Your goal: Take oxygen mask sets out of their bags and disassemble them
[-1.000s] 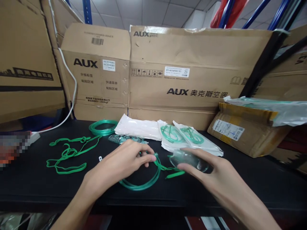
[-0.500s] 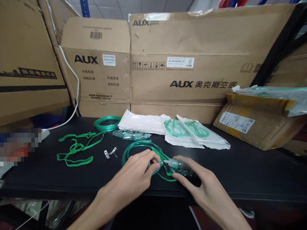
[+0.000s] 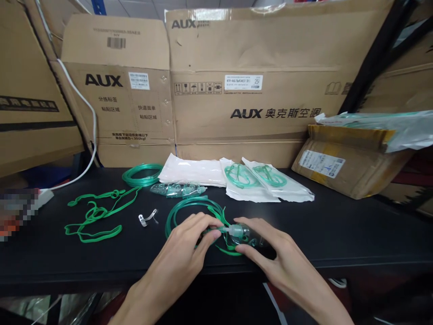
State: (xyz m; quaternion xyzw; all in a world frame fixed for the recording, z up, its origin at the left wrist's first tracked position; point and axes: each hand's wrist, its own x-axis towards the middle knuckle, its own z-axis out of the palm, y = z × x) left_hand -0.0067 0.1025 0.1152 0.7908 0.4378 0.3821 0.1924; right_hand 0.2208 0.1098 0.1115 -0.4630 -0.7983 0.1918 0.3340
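My left hand [image 3: 194, 237] pinches the end of a green tube between thumb and fingertips. The rest of that green tube [image 3: 182, 204] lies coiled behind the hand. My right hand [image 3: 270, 246] curls around a clear oxygen mask [image 3: 252, 237], partly hidden by the fingers. The mask's pale green connector [image 3: 237, 230] points left and its narrow tip meets the tube end at my left fingertips. A green elastic strap [image 3: 227, 251] hangs around the mask on the black table. Left of the hands lie a small metal nose clip [image 3: 148, 218] and loose green straps [image 3: 101, 212].
Behind lie another green tube coil [image 3: 142, 175], clear mask parts [image 3: 177, 190], a white packet [image 3: 194, 170] and two packed masks [image 3: 240, 177] [image 3: 270, 177]. An opened carton [image 3: 352, 169] stands at the right; large cardboard sheets [image 3: 203, 122] close off the back.
The tube end and the connector tip have come together, where a small gap seemed to show before. Both hands keep their holds. The whole view has shifted slightly, with things now further left.
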